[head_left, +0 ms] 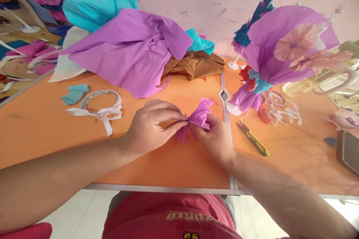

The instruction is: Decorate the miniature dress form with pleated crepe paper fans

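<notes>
A small pleated purple tissue paper piece (199, 116) is pinched at its middle between both hands, just above the orange table (42, 127). My left hand (153, 123) grips it from the left with thumb and fingers pressed together. From the right, my right hand (214, 138) pinches the same spot. The paper fans out upward to the right and downward to the left.
A large pile of purple tissue (131, 48) and teal sheets (98, 0) lies behind, with brown paper (193, 65). A white tape ring (101, 101) with loose strips sits left. Yellow-handled snips (254, 140) lie right, beside finished paper flowers on stands (280, 41). A phone (349, 151) rests far right.
</notes>
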`<state>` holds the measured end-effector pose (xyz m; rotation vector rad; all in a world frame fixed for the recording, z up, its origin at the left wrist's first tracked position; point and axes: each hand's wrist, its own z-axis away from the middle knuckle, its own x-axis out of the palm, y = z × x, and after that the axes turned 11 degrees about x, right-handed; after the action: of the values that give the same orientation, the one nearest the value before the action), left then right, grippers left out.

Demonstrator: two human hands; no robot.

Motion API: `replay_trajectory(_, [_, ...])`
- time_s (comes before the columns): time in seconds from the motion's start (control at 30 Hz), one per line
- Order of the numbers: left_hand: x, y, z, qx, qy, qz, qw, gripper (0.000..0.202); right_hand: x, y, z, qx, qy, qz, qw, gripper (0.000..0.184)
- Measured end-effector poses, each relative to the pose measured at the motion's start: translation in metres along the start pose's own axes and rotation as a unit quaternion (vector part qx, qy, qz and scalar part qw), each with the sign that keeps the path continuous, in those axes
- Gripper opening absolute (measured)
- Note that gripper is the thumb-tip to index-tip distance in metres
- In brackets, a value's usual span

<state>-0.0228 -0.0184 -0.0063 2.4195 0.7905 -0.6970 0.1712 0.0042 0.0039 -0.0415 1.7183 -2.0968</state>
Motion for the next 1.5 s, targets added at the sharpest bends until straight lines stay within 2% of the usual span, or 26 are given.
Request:
replay_trajectory(0.13, [0.002, 0.001, 0.003, -0.057, 0.006, 0.041, 0.997, 0.008, -0.001, 0.002, 0.0, -0.007, 0.006, 0.006, 1.0, 0.026])
replay_trajectory(0.23, [0.005, 0.002, 0.004, -0.13, 0.043, 0.084, 0.987, 0.02, -0.001, 0.002, 0.001, -0.004, 0.016, 0.017, 1.0, 0.027])
replay_trajectory(0.3, [0.006, 0.002, 0.004, -0.149, 0.063, 0.096, 0.982, 0.02, -0.001, 0.002, 0.001, -0.007, 0.018, 0.022, 1.0, 0.028])
replay_trajectory(0.4, [0.006, 0.002, 0.003, -0.098, 0.033, 0.071, 0.992, 0.004, -0.001, 0.002, 0.001, -0.016, 0.021, 0.017, 1.0, 0.03])
replay_trajectory(0.47, [0.006, 0.002, 0.002, -0.081, 0.021, 0.068, 0.994, 0.005, 0.0, 0.002, 0.001, -0.017, 0.028, 0.017, 0.999, 0.028])
replay_trajectory(0.6, [0.007, 0.002, 0.003, -0.086, 0.028, 0.094, 0.992, 0.006, 0.0, 0.002, 0.0, -0.017, 0.027, 0.005, 0.999, 0.022])
replay_trajectory(0.73, [0.007, 0.001, 0.004, -0.054, 0.027, 0.06, 0.996, 0.007, 0.0, 0.002, 0.001, -0.001, 0.009, -0.012, 1.0, 0.02])
replay_trajectory(1.0, [0.007, -0.002, 0.008, -0.057, -0.013, 0.12, 0.991, 0.015, 0.0, -0.001, 0.001, 0.025, -0.008, -0.006, 1.0, 0.012])
replay_trajectory(1.07, [0.007, -0.002, 0.008, -0.083, -0.03, 0.133, 0.987, 0.013, 0.001, 0.001, 0.0, 0.026, 0.001, -0.001, 1.0, 0.013])
replay_trajectory(1.13, [0.006, -0.002, 0.007, -0.147, -0.056, 0.154, 0.976, 0.011, 0.001, 0.003, -0.001, 0.023, 0.0, -0.001, 1.0, 0.016])
replay_trajectory(1.27, [0.001, -0.003, 0.002, -0.267, -0.075, 0.218, 0.936, 0.017, -0.003, 0.002, -0.002, -0.003, -0.054, -0.033, 0.998, 0.018])
replay_trajectory(1.37, [-0.002, -0.006, -0.001, -0.302, -0.08, 0.293, 0.904, 0.023, -0.008, -0.002, -0.002, -0.018, -0.07, -0.04, 0.997, 0.018])
replay_trajectory(1.5, [0.002, -0.012, 0.005, -0.323, -0.097, 0.365, 0.868, 0.028, -0.011, -0.004, -0.001, -0.034, -0.053, -0.045, 0.997, 0.007])
